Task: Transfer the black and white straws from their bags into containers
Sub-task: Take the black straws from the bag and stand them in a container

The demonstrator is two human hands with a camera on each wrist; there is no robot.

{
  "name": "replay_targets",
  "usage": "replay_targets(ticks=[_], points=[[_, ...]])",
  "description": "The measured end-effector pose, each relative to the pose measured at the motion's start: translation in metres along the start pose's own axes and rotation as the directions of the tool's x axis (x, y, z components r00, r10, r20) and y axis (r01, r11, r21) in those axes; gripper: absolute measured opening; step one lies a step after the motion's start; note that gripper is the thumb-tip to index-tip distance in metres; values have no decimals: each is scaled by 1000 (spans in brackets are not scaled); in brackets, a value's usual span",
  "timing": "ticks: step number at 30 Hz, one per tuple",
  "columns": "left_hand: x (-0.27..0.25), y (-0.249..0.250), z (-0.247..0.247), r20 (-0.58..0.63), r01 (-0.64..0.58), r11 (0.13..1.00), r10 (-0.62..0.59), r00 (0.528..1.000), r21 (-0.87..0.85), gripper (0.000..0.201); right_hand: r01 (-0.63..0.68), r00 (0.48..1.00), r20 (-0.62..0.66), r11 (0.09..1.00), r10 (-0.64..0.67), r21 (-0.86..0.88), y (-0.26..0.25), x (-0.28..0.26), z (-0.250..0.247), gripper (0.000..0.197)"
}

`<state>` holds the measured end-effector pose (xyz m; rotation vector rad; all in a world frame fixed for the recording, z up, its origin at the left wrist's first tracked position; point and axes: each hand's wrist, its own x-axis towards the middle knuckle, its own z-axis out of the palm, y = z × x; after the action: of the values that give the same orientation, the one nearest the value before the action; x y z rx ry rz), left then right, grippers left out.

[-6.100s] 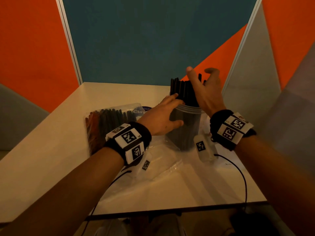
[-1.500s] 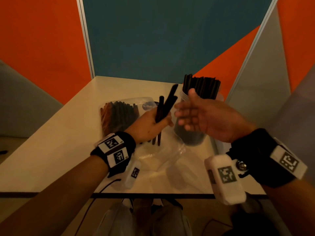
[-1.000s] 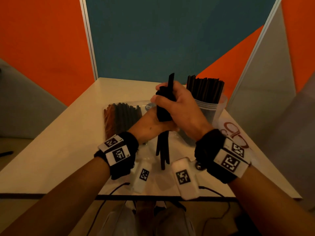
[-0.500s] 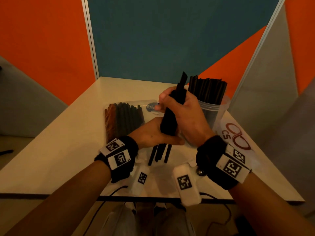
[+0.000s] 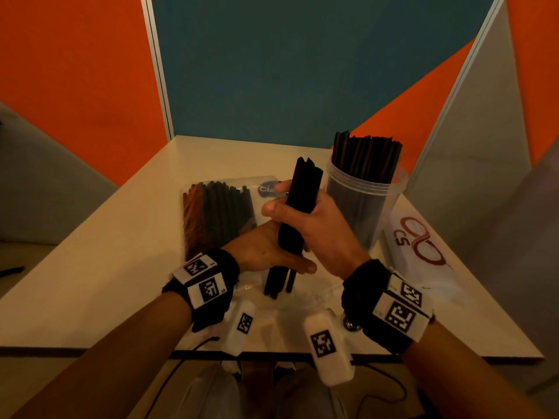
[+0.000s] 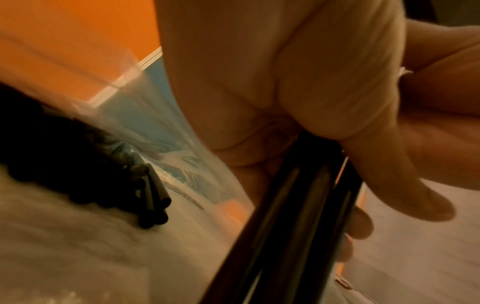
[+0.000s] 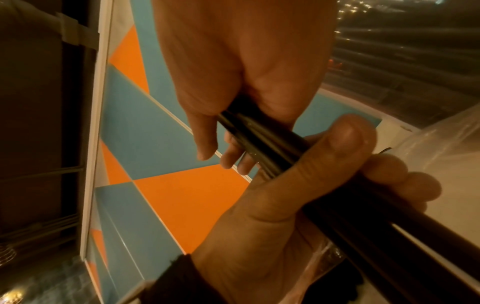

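Both of your hands are on one bundle of black straws (image 5: 298,219) now. A second and a half ago your left hand alone held a few loose, splayed straws and your right was open beside them — since then the right has come over and closed on the upper half, and the tips that stuck out unevenly half a second ago stand nearly level. Your right hand (image 5: 314,225) wraps the bundle with fingers curled across its front; your left hand (image 5: 269,252) is clamped lower down, thumb pressed across the shafts, as the right wrist view shows plainly. The bundle stands almost upright, tilted a little toward the clear plastic container (image 5: 364,204), its lower ends hanging just above the empty bag (image 5: 302,297) on the white table (image 5: 90,267).

That squaring-up matters: I judge an even bundle will drop into the container cleanly, where splayed ends would catch on the rim. The container is already crowded with black straws (image 5: 366,158), so aim for a gap. It sits just beside your right hand — a short lift and carry.

More remains after this: the second bag (image 5: 217,213) behind your left wrist holds dark straws, and no white straws are in sight.
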<state>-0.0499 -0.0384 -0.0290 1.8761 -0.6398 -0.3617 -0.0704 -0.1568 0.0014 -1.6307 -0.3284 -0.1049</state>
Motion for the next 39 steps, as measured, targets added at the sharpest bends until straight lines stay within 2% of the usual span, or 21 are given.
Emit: replay_targets(ticks=[3,4,7,9,11,14,16,19,22,24,28,31,33,34,37,39], points=[[4,9,-2,-10,-38,999,39,999,18,39,42,999,20,996,-44,73,-12,4,-5,10],[5,16,-3,-34,-71,997,72,997,19,44,75,997,21,994,-77,86,-21,7,-9,5],[13,35,-8,-173,-123,992,119,978,-10,76,231,972,-59,966,-226,116,-63,21,-31,10],[22,41,-9,-237,-120,992,122,964,25,86,370,925,-130,922,-356,113,-97,30,-55,10],[32,44,-10,-240,-127,976,168,956,177,80,494,859,-191,867,-475,69,-124,38,-84,12],[50,46,-13,-175,-180,872,286,942,455,68,594,773,-263,804,-578,-19,-137,46,-120,14],[63,43,-14,-101,-214,809,318,943,548,62,581,761,-305,811,-573,-74,-130,51,-132,15],[77,38,-13,-31,-213,762,293,956,611,54,481,796,-374,872,-476,-88,-102,55,-142,14],[83,35,-10,-60,-227,774,323,945,591,50,301,863,-353,929,-361,-215,-66,60,-149,16],[85,35,-9,-85,-226,786,332,939,575,49,218,879,-344,920,-330,-324,-45,62,-149,24],[84,35,-9,-93,-221,780,336,937,585,50,23,858,-405,810,-317,-586,-20,73,-151,28],[82,35,-10,-82,-208,782,313,946,588,50,-170,854,-440,650,-278,-741,-8,80,-156,50],[82,35,-11,-81,-200,789,301,950,582,50,-251,832,-481,587,-276,-770,-3,81,-156,62],[82,35,-10,-80,-197,791,295,952,579,50,-242,822,-493,609,-285,-756,-1,79,-155,70],[82,34,-10,-78,-194,799,288,955,569,51,-58,775,-522,781,-357,-622,-1,78,-152,96],[82,33,-9,-77,-199,803,291,954,562,52,29,768,-518,827,-378,-561,-4,77,-151,102]])
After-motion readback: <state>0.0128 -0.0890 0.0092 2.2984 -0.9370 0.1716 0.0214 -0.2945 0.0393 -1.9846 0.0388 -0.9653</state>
